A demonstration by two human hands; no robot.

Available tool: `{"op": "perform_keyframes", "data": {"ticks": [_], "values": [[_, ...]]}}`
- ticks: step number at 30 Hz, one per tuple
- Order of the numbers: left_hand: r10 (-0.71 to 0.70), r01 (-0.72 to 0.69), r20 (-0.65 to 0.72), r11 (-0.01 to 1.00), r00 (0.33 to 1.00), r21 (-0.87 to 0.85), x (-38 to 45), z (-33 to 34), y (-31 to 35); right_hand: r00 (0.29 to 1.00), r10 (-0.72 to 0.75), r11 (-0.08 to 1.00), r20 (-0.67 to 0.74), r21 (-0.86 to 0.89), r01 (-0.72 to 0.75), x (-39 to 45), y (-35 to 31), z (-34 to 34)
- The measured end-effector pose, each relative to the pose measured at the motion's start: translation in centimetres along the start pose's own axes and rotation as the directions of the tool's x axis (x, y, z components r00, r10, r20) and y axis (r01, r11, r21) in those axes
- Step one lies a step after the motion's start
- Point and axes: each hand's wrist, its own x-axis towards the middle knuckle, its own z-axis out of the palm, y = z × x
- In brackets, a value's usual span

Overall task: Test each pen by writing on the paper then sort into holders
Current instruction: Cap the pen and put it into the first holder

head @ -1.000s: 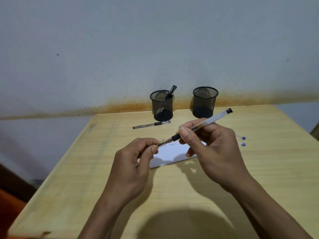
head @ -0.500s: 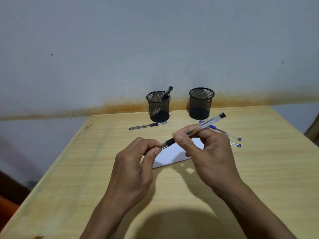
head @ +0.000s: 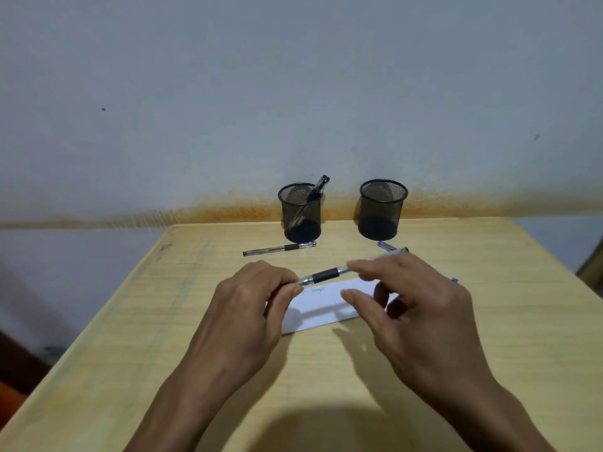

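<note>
A clear pen with a black grip point(head: 328, 275) is held level above the white paper point(head: 321, 308), which carries small scribbles. My left hand point(head: 248, 308) pinches the pen's tip end between thumb and fingers. My right hand point(head: 421, 314) is blurred, its thumb and fingers spread apart around the barrel, which runs behind the index finger. At the back stand two black mesh holders: the left holder point(head: 301, 213) has one black pen point(head: 318, 187) leaning in it, and the right holder point(head: 381, 210) shows nothing inside.
A black-grip pen point(head: 279, 248) lies on the wooden table point(head: 326, 370) in front of the left holder. A blue pen point(head: 386, 246) lies behind my right hand, and another blue tip point(head: 454, 280) shows at its right. The wall runs right behind the holders.
The pen has tipped from a slant to nearly level. My right hand has loosened its pinch and spread its fingers, while my left hand has kept hold of the tip end.
</note>
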Motion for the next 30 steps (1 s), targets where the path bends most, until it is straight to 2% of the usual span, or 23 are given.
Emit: {"op": "perform_keyframes", "data": {"ticks": [2,5,9,11,13,15,17,19,23,30], "values": [[0.019,-0.019,0.026,1.0,0.999,-0.013,0.3,0.1,0.2,0.986,-0.164,0.982,0.039,-0.086,0.167,1.4,0.8,0.9],[0.004,-0.003,0.023,0.998,1.0,-0.058,1.0,0.1,0.6,0.952,-0.288,0.941,0.107,-0.152,0.302,2.8,2.0,2.1],[-0.055,0.054,-0.004,0.99,0.998,-0.133,2.2,0.0,0.5,0.905,-0.379,0.893,0.192,-0.18,0.412,3.2,3.2,3.4],[-0.081,0.081,0.007,0.976,0.997,-0.2,2.9,-0.1,0.4,0.905,-0.386,0.9,0.179,-0.141,0.412,3.8,3.5,3.9],[-0.118,0.116,0.008,0.954,0.993,-0.276,3.9,0.0,0.1,0.942,-0.32,0.941,0.097,-0.079,0.328,5.0,3.6,4.3],[-0.194,0.174,-0.036,0.935,0.98,-0.308,5.2,0.5,-0.8,0.985,-0.165,0.985,-0.049,0.032,0.167,6.9,3.7,4.5],[-0.281,0.25,-0.075,0.926,0.957,-0.284,6.9,1.6,-2.6,0.984,0.031,0.986,-0.177,0.164,-0.001,9.5,4.0,4.5],[-0.323,0.304,-0.065,0.93,0.944,-0.209,8.7,2.9,-4.6,0.952,0.164,0.961,-0.257,0.259,-0.095,12.3,4.5,4.7],[-0.363,0.359,-0.012,0.925,0.932,-0.127,12.0,5.4,-7.6,0.912,0.313,0.895,-0.265,0.403,-0.19,16.5,6.1,6.5],[-0.387,0.398,0.117,0.914,0.915,-0.085,15.2,8.5,-10.5,0.907,0.363,0.904,-0.214,0.316,-0.287,17.5,8.7,11.2]]}}
